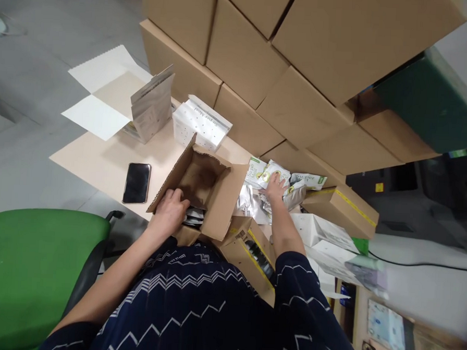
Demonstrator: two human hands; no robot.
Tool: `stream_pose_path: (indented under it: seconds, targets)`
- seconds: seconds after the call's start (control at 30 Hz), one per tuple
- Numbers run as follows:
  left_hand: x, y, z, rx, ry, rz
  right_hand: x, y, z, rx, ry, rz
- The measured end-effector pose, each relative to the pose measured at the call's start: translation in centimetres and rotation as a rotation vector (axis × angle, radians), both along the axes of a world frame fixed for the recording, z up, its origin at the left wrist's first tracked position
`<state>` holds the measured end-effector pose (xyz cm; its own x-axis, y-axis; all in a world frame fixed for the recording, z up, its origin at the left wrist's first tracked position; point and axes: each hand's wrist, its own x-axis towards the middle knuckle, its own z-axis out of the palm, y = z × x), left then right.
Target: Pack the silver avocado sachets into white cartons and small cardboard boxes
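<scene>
An open cardboard box point(220, 203) stands at the table's near edge, with a few silvery packets point(194, 216) low inside it. My left hand point(170, 209) is closed over the box's left wall, its fingers curled over the rim. To the right of the box lies a pile of white and silver pouches point(256, 172) with green print. My right hand point(275, 187) rests on a pouch in this pile, fingers spread and palm down.
A phone point(136, 183) lies left of the box. Behind it stand a white carton point(200, 122) and an open carton point(153, 108). Large stacked boxes point(247, 55) line the back. More boxes point(341, 207) sit at the right. A green chair point(40, 269) is at the lower left.
</scene>
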<state>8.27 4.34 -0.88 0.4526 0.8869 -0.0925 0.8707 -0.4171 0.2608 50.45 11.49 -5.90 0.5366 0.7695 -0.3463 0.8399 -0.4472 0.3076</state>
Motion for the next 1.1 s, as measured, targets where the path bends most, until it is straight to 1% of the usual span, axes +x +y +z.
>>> stream_pose_path:
  seconds: [0.07, 0.13, 0.23, 0.3, 0.37, 0.43, 0.5, 0.53, 0.57, 0.6, 0.63, 0.67, 0.7, 0.73, 0.77, 0.8, 0.87, 0.9, 1.0, 1.07, 1.1]
  targets:
    - [0.0, -0.1, 0.2, 0.028, -0.026, -0.025, 0.3, -0.8, -1.0, -0.026, -0.015, 0.054]
    - [0.0, -0.2, 0.2, 0.033, -0.046, -0.03, 0.2, -1.0, -1.1, 0.0, 0.003, 0.092]
    - [-0.1, -0.1, -0.2, -0.016, -0.052, -0.01, -0.1, -0.8, 0.1, 0.126, 0.096, 0.095]
    - [-0.1, 0.0, -0.6, -0.067, -0.049, -0.016, 0.1, -0.4, 1.8, 0.259, 0.177, 0.059]
    - [-0.2, 0.2, -0.9, -0.096, -0.046, -0.033, 0.3, -0.3, 4.3, 0.368, 0.208, 0.014]
    - [-0.2, 0.4, -1.0, -0.087, -0.041, -0.054, 0.3, -0.6, 7.8, 0.518, 0.225, 0.022]
    - [-0.2, 0.4, -0.9, -0.071, -0.037, -0.07, -0.8, -1.6, 12.1, 0.756, 0.297, 0.125]
    - [-0.2, 0.4, -0.8, -0.066, -0.037, -0.071, -1.8, -2.3, 14.3, 0.88, 0.364, 0.21]
    - [-0.2, 0.4, -0.7, -0.062, -0.04, -0.068, -3.2, -3.1, 16.3, 0.967, 0.433, 0.296]
    - [-0.1, 0.3, -0.7, -0.059, -0.046, -0.062, -4.9, -3.9, 18.2, 1.009, 0.496, 0.369]
    - [-0.1, 0.3, -0.7, -0.056, -0.052, -0.056, -6.9, -4.4, 19.7, 1.015, 0.557, 0.437]
    - [-0.1, 0.3, -0.7, -0.056, -0.06, -0.05, -9.1, -4.8, 20.6, 0.976, 0.617, 0.514]
    - [-0.1, 0.4, -0.7, -0.06, -0.069, -0.046, -11.4, -4.8, 21.1, 0.879, 0.663, 0.587]
    - [-0.1, 0.4, -0.7, -0.069, -0.075, -0.044, -13.8, -4.6, 21.0, 0.748, 0.698, 0.654]
    - [-0.1, 0.5, -0.7, -0.083, -0.079, -0.043, -16.1, -4.0, 20.5, 0.581, 0.709, 0.71]
    - [-0.1, 0.6, -0.7, -0.099, -0.08, -0.041, -18.2, -3.3, 19.5, 0.416, 0.699, 0.755]
    - [0.1, 0.8, -0.6, -0.125, -0.075, -0.036, -22.0, -1.5, 16.6, 0.143, 0.636, 0.832]
    - [0.2, 0.8, -0.6, -0.133, -0.071, -0.023, -23.6, -0.6, 14.9, 0.03, 0.627, 0.846]
    - [0.7, 0.8, -0.3, -0.129, -0.06, 0.084, -26.7, 1.7, 10.3, -0.152, 0.672, 0.847]
    - [1.0, 0.8, -0.2, -0.103, -0.069, 0.192, -27.7, 2.4, 8.1, -0.243, 0.748, 0.825]
    - [1.1, 0.8, -0.2, -0.082, -0.083, 0.224, -27.9, 2.6, 7.4, -0.276, 0.796, 0.809]
